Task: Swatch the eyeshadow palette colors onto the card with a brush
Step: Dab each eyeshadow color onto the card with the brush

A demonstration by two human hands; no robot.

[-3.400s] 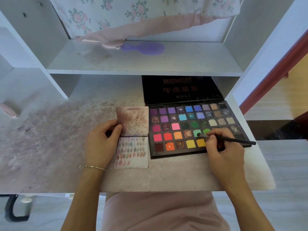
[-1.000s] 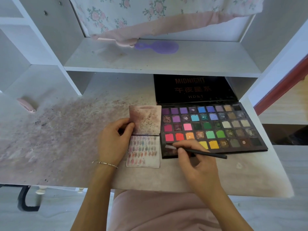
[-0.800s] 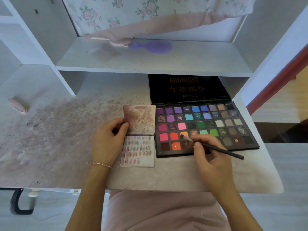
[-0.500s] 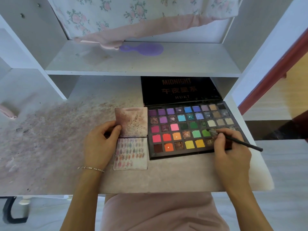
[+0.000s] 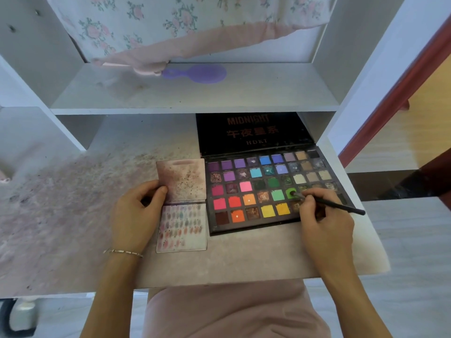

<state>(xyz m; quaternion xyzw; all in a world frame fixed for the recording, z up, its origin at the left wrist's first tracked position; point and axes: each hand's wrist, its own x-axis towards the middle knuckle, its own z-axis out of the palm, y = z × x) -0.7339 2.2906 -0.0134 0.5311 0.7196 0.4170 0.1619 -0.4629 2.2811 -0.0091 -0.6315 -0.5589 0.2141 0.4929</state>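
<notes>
One eyeshadow palette (image 5: 268, 189) lies open; its pans sit in five rows, their exact number hard to tell under the right hand (image 5: 324, 223). One brush (image 5: 334, 204). One folded card (image 5: 181, 206). Two hands, counting the left hand (image 5: 134, 215). One bracelet (image 5: 123, 252). One purple hairbrush (image 5: 197, 73) on the shelf (image 5: 244, 93).

I note a white shelf unit (image 5: 195, 103) over a stained desk (image 5: 73, 203), the top smeared with pinkish-purple powder. On the shelf lies a purple hairbrush (image 5: 197, 73), its handle end touching a floral cloth (image 5: 170, 25) with a pink hem that hangs down from above. A small pink item (image 5: 3, 178) sits at the far left edge; I cannot tell what. Red trim (image 5: 400, 93) runs diagonally at right.
</notes>
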